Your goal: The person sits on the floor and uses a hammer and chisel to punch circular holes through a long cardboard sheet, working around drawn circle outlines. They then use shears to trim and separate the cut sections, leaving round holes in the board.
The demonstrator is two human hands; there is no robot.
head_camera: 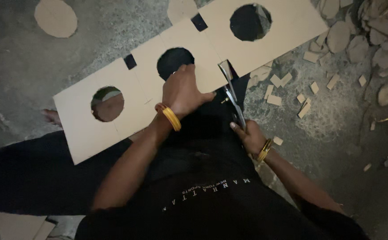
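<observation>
A long cardboard sheet [247,49] with three round holes is laid across the lap, running from 8 to 1 o'clock. It looks light and stiff (easily creased), best pinned flat near the cut. The left hand [183,91] is pressed palm-down on it; the right hand [249,135] is closed around scissors [232,93], blades parted at the edge.

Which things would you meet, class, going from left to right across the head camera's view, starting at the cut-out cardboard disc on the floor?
Cardboard disc → left round hole → left hand → scissors → small cardboard offcuts → rounded cardboard pieces.
</observation>
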